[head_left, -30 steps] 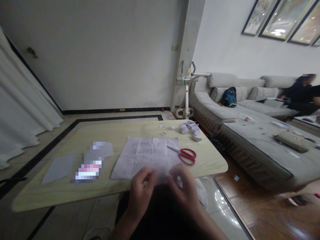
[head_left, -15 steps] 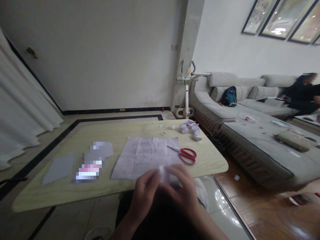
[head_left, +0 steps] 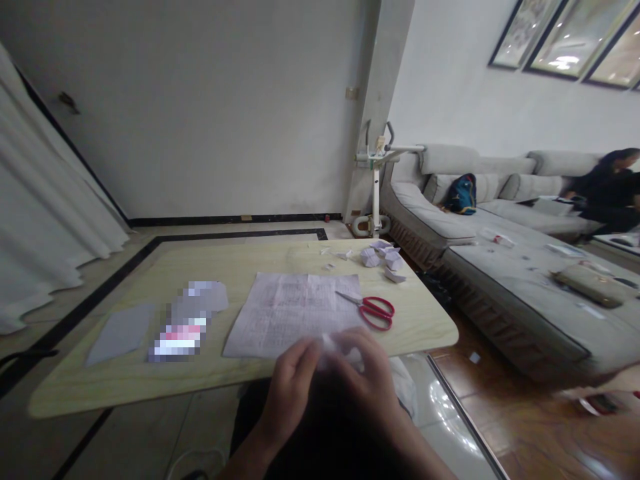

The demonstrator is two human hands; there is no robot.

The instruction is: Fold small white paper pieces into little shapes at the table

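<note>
Between my two hands is a small piece of white paper (head_left: 329,345), blurred and partly hidden by the fingers. My left hand (head_left: 295,377) pinches its left side with thumb and forefinger. Curled around the right side of the paper is my right hand (head_left: 367,370), its fingers smeared by motion. Both hands are at the table's near edge, over my lap. Just beyond them lies a large printed sheet (head_left: 290,313) with creases. Red-handled scissors (head_left: 377,312) rest at its right edge, blades pointing left onto the sheet.
Folded paper pieces (head_left: 383,257) and small scraps (head_left: 343,255) sit at the far right of the table (head_left: 200,250). A plain paper sheet (head_left: 120,333) and a pixelated item (head_left: 183,327) lie on the left. A grey sofa (head_left: 525,280) stands to the right, with a person (head_left: 607,190) seated beyond.
My right hand's fingers have shifted slightly around the white paper, and more of it shows between them. My left hand keeps its pinch. The whole view has moved a little.
</note>
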